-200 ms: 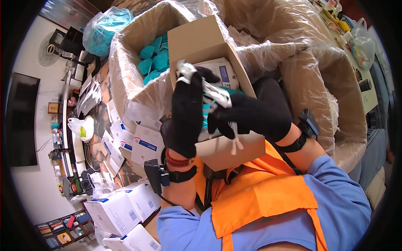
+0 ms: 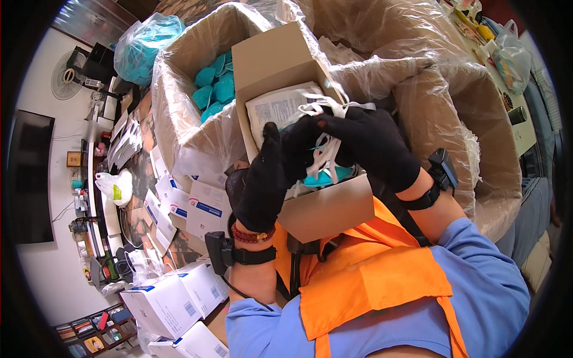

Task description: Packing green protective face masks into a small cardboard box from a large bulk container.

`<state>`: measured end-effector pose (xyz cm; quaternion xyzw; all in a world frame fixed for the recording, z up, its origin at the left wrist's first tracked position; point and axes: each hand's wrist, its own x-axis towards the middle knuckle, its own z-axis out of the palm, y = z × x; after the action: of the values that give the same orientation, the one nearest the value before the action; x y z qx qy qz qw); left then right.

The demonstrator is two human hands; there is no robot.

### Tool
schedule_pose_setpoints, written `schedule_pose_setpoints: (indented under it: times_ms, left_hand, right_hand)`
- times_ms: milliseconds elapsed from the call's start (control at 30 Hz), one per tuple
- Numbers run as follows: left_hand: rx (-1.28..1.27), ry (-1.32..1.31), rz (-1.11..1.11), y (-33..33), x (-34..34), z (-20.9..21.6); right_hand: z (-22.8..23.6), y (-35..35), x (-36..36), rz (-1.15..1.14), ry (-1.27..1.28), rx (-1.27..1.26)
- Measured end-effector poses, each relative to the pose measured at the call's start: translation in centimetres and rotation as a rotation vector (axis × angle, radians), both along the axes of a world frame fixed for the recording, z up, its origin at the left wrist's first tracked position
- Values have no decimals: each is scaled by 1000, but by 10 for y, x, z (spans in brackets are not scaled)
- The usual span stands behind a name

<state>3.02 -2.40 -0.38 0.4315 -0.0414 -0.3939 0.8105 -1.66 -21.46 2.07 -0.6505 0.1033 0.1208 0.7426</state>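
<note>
Both my hands wear black gloves and meet over an open brown cardboard box in front of me. White elastic straps bunch between my fingers, some looping down. My right hand is closed on the straps from the right. From the left, my left hand closes its fingers at the same straps, its thumb raised apart; its fingertips are partly hidden. Below hangs or lies a teal face mask, partly covered by my hands. A white printed packet lies inside the box at the far end.
A plastic-lined carton at left holds several teal masks. More lined cartons stand behind and right. Flat white printed cartons lie at left, with white boxes stacked nearer. A bag of teal masks sits far left.
My left hand has come down and away from the far end of the box. My right hand has risen slightly, and the straps have gathered toward it. The packet now shows a different printed face.
</note>
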Motion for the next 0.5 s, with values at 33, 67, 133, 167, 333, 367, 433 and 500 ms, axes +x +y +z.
schedule_pose_setpoints:
  times_ms: [33, 67, 133, 167, 333, 367, 433, 500]
  left_hand:
    - [32, -121, 9, -5, -6, 1]
    - [64, -242, 19, -7, -10, 0]
    - [-113, -81, 22, -3, -11, -7]
    - [155, -527, -33, 1, -13, -9]
    - [481, -1176, -126, -1, -13, -27]
    - [535, -1313, -87, 2, -12, -42]
    - [301, -763, -76, -2, -21, -30]
    - [73, -214, -56, -5, -25, -30]
  right_hand:
    - [-4, -4, 0, -7, -34, 13]
    - [-12, -5, 2, -8, -32, 12]
    - [-26, -8, 5, -57, -147, -11]
    - [-27, -10, 5, -58, -147, -12]
    - [-27, -10, 8, 126, -192, 125]
    - [-27, -8, 8, 129, -193, 125]
    - [-30, -11, 9, 120, -300, 28]
    - [-21, -2, 6, 96, -334, 60]
